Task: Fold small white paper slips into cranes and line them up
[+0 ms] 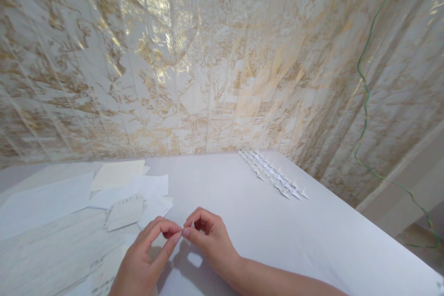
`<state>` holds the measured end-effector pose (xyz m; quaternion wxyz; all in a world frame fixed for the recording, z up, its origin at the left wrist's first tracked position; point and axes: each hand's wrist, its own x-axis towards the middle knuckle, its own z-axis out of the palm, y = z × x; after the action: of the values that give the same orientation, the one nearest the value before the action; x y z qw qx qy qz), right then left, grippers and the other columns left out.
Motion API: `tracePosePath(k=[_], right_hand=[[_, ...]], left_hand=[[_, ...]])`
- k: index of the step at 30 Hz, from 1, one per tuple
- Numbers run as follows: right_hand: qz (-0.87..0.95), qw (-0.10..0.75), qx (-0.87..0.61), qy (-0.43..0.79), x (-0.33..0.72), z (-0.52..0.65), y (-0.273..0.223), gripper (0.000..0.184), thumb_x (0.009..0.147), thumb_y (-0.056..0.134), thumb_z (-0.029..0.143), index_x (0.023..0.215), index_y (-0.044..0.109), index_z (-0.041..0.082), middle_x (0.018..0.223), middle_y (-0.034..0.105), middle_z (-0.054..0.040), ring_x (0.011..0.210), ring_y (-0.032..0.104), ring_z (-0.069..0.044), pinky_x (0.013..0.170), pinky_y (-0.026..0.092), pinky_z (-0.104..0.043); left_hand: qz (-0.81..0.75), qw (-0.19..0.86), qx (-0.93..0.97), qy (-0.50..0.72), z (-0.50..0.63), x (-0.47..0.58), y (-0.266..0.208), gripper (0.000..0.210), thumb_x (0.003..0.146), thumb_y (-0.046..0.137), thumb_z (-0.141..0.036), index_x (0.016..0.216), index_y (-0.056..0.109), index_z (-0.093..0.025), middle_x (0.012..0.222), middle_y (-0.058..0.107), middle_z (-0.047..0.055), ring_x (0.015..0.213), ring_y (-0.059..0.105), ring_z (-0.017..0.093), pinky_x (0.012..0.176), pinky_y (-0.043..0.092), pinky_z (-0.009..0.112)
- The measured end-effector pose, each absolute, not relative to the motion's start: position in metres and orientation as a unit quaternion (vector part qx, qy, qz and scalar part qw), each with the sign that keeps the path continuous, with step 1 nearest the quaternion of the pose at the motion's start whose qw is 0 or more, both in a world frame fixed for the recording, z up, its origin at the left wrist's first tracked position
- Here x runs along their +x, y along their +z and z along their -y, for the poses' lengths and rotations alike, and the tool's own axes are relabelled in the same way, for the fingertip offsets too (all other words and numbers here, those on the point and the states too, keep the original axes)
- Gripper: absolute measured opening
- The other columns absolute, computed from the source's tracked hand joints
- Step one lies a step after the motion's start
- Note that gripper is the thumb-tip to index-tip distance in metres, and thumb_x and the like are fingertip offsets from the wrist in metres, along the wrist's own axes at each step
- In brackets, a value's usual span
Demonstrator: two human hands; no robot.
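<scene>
My left hand (147, 252) and my right hand (213, 238) meet above the front of the white table (215, 180). Between them is a small folded paper piece (193, 224), with a pale tip poking up by my right fingers. Thumb and forefinger of each hand pinch it; most of it is hidden by the fingertips. Farther back on the right, several small folded paper cranes (274, 175) stand in slanting rows, white and off-white, with pointed ends.
Loose sheets of paper (45, 199), some lined or written on, overlap across the left side. A small square stack of paper (125, 212) lies on them. Behind the table hangs a gold-patterned covering (194, 78). A green-yellow wire (366, 97) dangles at the right, beyond the table edge.
</scene>
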<state>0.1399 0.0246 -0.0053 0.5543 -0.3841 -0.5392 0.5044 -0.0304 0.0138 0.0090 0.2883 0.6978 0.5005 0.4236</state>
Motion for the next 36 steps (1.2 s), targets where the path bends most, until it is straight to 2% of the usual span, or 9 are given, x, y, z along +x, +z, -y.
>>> tracePosePath(k=[4, 8, 12, 17, 26, 33, 36], right_hand=[[0.552, 0.562, -0.374, 0.489, 0.141, -0.025, -0.004, 0.027, 0.076, 0.08, 0.043, 0.07, 0.068, 0.02, 0.068, 0.055, 0.0017, 0.066, 0.044, -0.015, 0.066, 0.036, -0.03], [0.617, 0.564, -0.361, 0.413, 0.144, -0.025, -0.002, 0.018, 0.083, 0.077, 0.033, 0.072, 0.071, 0.02, 0.073, 0.059, 0.0003, 0.071, 0.052, -0.015, 0.07, 0.042, -0.029], [0.704, 0.557, -0.33, 0.292, 0.148, -0.029, -0.003, 0.012, 0.089, 0.071, 0.025, 0.078, 0.072, 0.021, 0.075, 0.061, -0.001, 0.075, 0.057, -0.016, 0.07, 0.044, -0.027], [0.785, 0.515, -0.301, 0.169, 0.154, -0.034, -0.005, 0.013, 0.095, 0.064, 0.024, 0.087, 0.074, 0.022, 0.083, 0.064, -0.0048, 0.08, 0.059, -0.017, 0.073, 0.047, -0.027], [0.802, 0.489, -0.308, 0.153, 0.157, -0.033, 0.004, 0.017, 0.098, 0.061, 0.026, 0.087, 0.073, 0.023, 0.083, 0.065, -0.0054, 0.077, 0.058, -0.019, 0.075, 0.045, -0.031], [0.81, 0.488, -0.295, 0.137, 0.158, -0.035, 0.002, 0.018, 0.098, 0.059, 0.026, 0.088, 0.073, 0.022, 0.082, 0.065, -0.0059, 0.076, 0.057, -0.019, 0.075, 0.045, -0.032], [0.805, 0.488, -0.306, 0.145, 0.158, -0.035, 0.001, 0.02, 0.099, 0.059, 0.029, 0.089, 0.074, 0.023, 0.083, 0.066, -0.0056, 0.078, 0.058, -0.019, 0.076, 0.045, -0.032]], left_hand=[[-0.501, 0.3, 0.693, 0.424, -0.014, -0.029, 0.01, 0.023, 0.087, 0.061, -0.05, 0.079, 0.067, -0.029, 0.082, 0.068, -0.002, 0.085, 0.065, 0.022, 0.083, 0.047, 0.028], [-0.514, 0.33, 0.658, 0.441, -0.011, -0.024, 0.013, 0.025, 0.083, 0.064, -0.051, 0.074, 0.067, -0.028, 0.075, 0.066, -0.004, 0.079, 0.063, 0.021, 0.078, 0.047, 0.027], [-0.543, 0.375, 0.595, 0.458, -0.007, -0.019, 0.016, 0.034, 0.078, 0.067, -0.058, 0.067, 0.065, -0.026, 0.065, 0.059, -0.005, 0.066, 0.055, 0.018, 0.064, 0.042, 0.026], [-0.533, 0.426, 0.574, 0.453, -0.009, -0.018, 0.018, 0.041, 0.072, 0.071, -0.063, 0.064, 0.066, -0.023, 0.057, 0.054, -0.005, 0.057, 0.049, 0.015, 0.051, 0.037, 0.023], [-0.51, 0.463, 0.554, 0.467, -0.013, -0.017, 0.012, 0.036, 0.074, 0.072, -0.057, 0.065, 0.067, -0.023, 0.058, 0.047, -0.007, 0.057, 0.04, 0.013, 0.054, 0.032, 0.023], [-0.503, 0.517, 0.54, 0.433, -0.021, -0.025, 0.003, 0.039, 0.071, 0.075, -0.06, 0.068, 0.068, -0.022, 0.062, 0.053, -0.005, 0.064, 0.048, 0.015, 0.062, 0.037, 0.025], [-0.503, 0.545, 0.523, 0.42, -0.019, -0.026, 0.004, 0.039, 0.074, 0.074, -0.06, 0.071, 0.07, -0.021, 0.067, 0.057, -0.004, 0.069, 0.05, 0.015, 0.067, 0.039, 0.025]])
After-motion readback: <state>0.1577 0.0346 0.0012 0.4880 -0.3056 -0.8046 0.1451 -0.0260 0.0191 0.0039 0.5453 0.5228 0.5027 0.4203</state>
